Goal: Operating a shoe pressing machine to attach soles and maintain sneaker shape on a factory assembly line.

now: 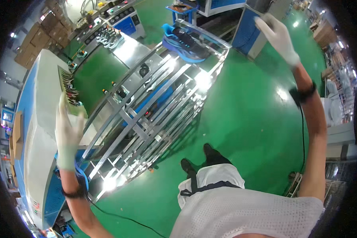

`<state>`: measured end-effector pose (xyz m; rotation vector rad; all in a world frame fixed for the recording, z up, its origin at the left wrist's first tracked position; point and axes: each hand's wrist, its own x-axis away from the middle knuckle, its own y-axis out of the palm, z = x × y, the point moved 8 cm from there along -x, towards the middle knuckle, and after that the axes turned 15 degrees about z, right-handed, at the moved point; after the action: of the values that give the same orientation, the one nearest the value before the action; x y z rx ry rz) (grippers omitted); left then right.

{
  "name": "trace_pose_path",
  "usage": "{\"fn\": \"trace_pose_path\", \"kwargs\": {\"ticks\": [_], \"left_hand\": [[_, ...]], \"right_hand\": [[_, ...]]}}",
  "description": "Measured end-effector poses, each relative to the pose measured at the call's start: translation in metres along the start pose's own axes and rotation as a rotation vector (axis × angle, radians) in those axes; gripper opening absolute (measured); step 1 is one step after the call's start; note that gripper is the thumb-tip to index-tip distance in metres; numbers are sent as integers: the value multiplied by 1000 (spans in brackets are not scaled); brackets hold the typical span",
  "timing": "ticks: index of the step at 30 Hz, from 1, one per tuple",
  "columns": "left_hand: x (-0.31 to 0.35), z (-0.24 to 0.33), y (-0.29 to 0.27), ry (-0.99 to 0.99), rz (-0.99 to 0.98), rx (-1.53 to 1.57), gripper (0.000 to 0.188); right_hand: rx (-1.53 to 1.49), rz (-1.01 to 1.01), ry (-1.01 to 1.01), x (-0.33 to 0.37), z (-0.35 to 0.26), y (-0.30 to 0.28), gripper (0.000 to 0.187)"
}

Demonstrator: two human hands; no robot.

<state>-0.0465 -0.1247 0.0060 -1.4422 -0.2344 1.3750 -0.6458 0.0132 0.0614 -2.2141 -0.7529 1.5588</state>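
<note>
Both my hands wear white gloves and are raised wide apart. My left hand (68, 135) is open at the left end of a metal rack (137, 115), fingers pointing up and thumb apart, with nothing seen in it. My right hand (277, 37) is up at the far right, its fingers stretched out and holding nothing visible, near a blue and grey cabinet (246, 33). Between the hands, a black and blue sneaker (185, 44) sits at the rack's far end, away from both. Dark bands circle both wrists, with cables hanging from them.
A large white and blue machine (41, 131) stands close on the left. Behind the rack, several shoes (109, 37) stand on a light bench (133, 51). Cardboard boxes (37, 39) are stacked at the far left. Green floor (246, 115) lies right of the rack.
</note>
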Motion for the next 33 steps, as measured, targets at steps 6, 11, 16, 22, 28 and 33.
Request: {"fn": "trace_pose_path", "kwargs": {"ticks": [6, 11, 16, 22, 28, 33], "left_hand": [[-109, -6, 63, -168, 148, -123, 69], [-23, 94, 50, 13, 142, 121, 69], [87, 176, 32, -122, 132, 58, 42], [55, 298, 119, 15, 11, 382, 4], [34, 389, 179, 514, -313, 411, 15], [22, 295, 141, -33, 45, 124, 14]], "right_hand": [[161, -24, -16, -101, 32, 53, 40], [-549, -154, -21, 3, 41, 35, 27], [-318, -252, 113, 103, 73, -59, 10], [-483, -300, 220, 36, 109, -26, 18], [-631, -533, -766, 51, 20, -8, 45], [-481, -387, -505, -32, 138, 7, 31]]}}
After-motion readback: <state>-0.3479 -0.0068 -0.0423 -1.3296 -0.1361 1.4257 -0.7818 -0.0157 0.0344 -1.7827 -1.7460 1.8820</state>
